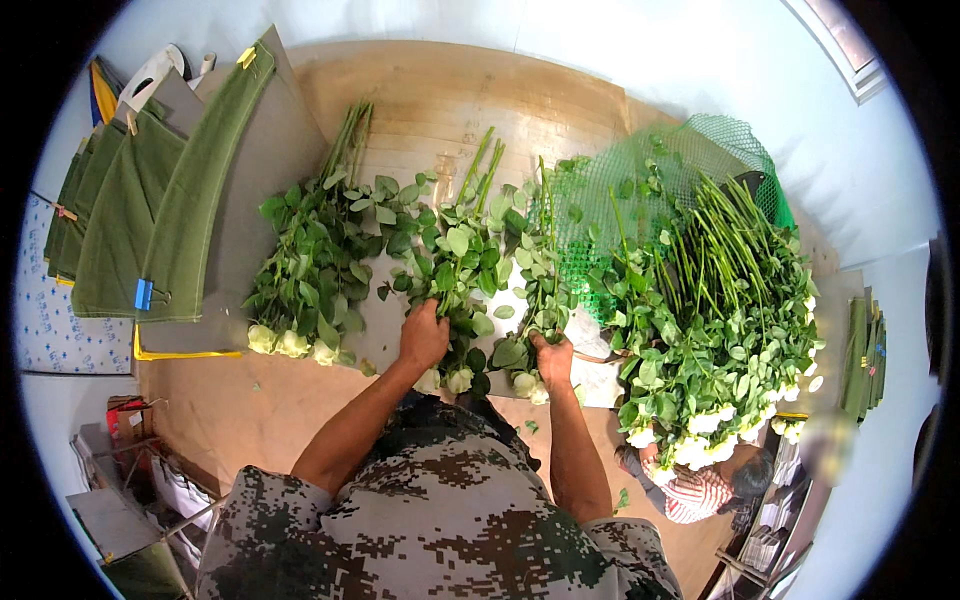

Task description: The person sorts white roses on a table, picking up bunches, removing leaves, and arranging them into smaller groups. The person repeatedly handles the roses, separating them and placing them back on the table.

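Note:
My left hand (425, 335) is closed on leafy stems in the middle bunch of white roses (462, 265), just above the blooms. These flowers lie with their heads toward me and their cut stems pointing away. Thumb up, my right hand (552, 358) grips another small group of white roses (542, 290) just above the heads; its fingers are partly hidden under the leaves. To the left lies a separate bunch of white roses (310, 260). At the right is a large heap of white roses (715, 310), its stems fanned away from me, partly in green plastic netting (675, 165).
Green cloths (215, 180) hang on upright boards at the left, held by clips, including a blue binder clip (145, 294). A person in a striped top (697, 497) is at the lower right, below the heap. A metal-framed rack (145, 500) stands at the lower left.

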Action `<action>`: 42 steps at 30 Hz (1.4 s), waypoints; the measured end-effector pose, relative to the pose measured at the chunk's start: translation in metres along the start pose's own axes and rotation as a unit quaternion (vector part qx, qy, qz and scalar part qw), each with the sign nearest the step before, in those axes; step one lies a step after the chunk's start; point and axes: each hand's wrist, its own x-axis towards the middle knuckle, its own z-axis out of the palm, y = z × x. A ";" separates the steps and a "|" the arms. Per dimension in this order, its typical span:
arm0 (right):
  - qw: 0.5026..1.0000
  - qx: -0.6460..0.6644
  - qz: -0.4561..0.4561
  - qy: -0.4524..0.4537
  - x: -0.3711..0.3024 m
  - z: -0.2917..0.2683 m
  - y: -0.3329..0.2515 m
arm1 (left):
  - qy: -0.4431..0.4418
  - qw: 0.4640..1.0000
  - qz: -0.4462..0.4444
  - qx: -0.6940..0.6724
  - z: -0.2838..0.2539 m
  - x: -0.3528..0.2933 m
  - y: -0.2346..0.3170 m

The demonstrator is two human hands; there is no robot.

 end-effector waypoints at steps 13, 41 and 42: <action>1.000 0.015 -0.002 -0.014 0.001 -0.003 0.003 | -0.009 0.997 -0.079 0.012 -0.033 -0.005 0.022; 0.810 -0.550 -0.042 0.200 0.022 -0.165 -0.031 | -0.088 0.823 -0.083 -0.555 -0.053 -0.009 0.068; 0.807 -0.555 -0.057 0.194 0.018 -0.161 -0.042 | -0.085 0.828 -0.092 -0.547 -0.058 -0.011 0.066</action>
